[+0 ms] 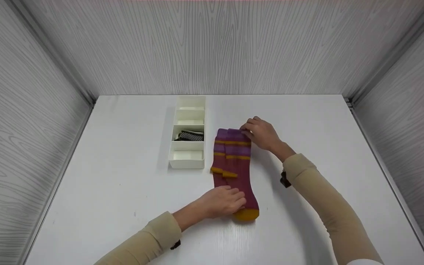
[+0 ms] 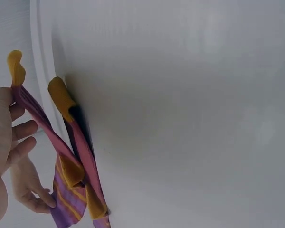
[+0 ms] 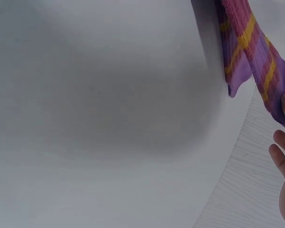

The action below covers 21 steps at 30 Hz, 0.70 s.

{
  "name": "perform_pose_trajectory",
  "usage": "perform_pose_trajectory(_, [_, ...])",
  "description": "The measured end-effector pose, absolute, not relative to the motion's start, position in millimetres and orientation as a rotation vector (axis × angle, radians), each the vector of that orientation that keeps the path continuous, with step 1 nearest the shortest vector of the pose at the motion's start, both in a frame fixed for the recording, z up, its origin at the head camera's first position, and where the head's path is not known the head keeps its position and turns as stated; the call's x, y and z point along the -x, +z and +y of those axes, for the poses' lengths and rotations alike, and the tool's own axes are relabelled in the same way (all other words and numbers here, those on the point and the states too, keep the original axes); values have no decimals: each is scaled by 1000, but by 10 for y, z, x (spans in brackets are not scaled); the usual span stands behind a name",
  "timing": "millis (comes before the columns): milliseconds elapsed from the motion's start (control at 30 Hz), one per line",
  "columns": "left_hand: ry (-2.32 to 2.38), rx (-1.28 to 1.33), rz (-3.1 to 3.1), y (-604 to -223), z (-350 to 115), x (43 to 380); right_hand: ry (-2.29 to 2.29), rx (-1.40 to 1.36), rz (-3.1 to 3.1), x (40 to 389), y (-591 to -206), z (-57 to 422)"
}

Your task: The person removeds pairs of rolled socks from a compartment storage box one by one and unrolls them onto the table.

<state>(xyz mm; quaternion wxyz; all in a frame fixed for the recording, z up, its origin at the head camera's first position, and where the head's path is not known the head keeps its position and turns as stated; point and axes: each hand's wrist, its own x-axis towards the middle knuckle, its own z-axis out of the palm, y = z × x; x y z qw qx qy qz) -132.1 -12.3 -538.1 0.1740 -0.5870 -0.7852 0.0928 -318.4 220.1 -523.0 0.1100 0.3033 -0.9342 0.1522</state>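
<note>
On the white counter (image 1: 116, 154), from the head camera, I've got two maroon socks with purple bands and mustard stripes: an upper sock (image 1: 238, 150) overlapping a lower sock (image 1: 219, 147), cuffs at the far end, a mustard toe (image 1: 248, 214) towards me. Just left of them stands a white four-compartment box (image 1: 187, 164), a dark striped bundle (image 1: 191, 135) tucked in its third slot from the back. My right hand (image 1: 261, 133) is up at the cuff (image 1: 235, 134), my left hand (image 1: 223, 201) down over the foot; its grip I can't tell from up here.

Over to the left wrist, and that settles it: the left hand pinches the upper sock close to its toe, the remaining fingers loosely bent. That sock hangs lifted between both hands, sagging clear of its partner along the foot, while the lower one lies along the counter. Soft, limp stuff, I'd judge, next to no weight, nothing to break; it should fold wherever it isn't supported, so I'd take it by both ends and keep it lightly taut.

Right wrist now: thumb pressed on the purple cuff, the sock caught there, other fingers loose below. The ribbed knit looks grippy rather than slippery, and probably stretchy, so I reckon a gentle pinch at the cuff edge is plenty.
</note>
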Motion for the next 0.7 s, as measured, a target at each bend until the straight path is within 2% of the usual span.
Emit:
perform_pose_trajectory(400, [359,1737,-2268,-5442,254,1441,379,-824,-2778,3204,-5268,2539])
perform_pose_trajectory(700, [433,1760,-2368,-5532,364,1478,311,-780,-2842,3251,-5454,2634])
